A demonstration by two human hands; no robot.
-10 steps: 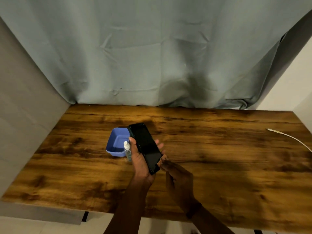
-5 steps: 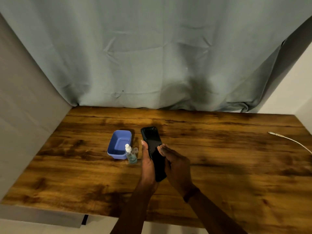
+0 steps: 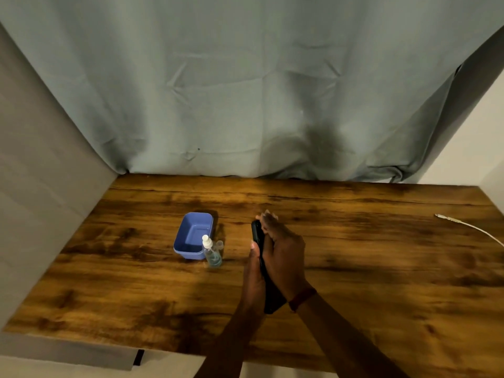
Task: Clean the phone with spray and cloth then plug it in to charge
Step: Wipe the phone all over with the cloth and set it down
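Blue tub point(image 3: 194, 236), wooden table point(image 3: 381, 282), grey-green curtain point(image 3: 245, 91)

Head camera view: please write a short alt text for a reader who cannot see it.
Both hands, left and right, clasp a black phone above a wooden table. A spray bottle stands beside a blue tub; a white cable lies far right.

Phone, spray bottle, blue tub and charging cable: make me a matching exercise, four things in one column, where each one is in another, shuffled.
Things:
1. phone
2. spray bottle
3. blue tub
4. charging cable

Places:
A. lying at the table's far right edge
B. standing upright against the tub's near right corner
C. pressed between the left hand and right hand
D. open and sitting left of the hands

Pairs: 1-C, 2-B, 3-D, 4-A
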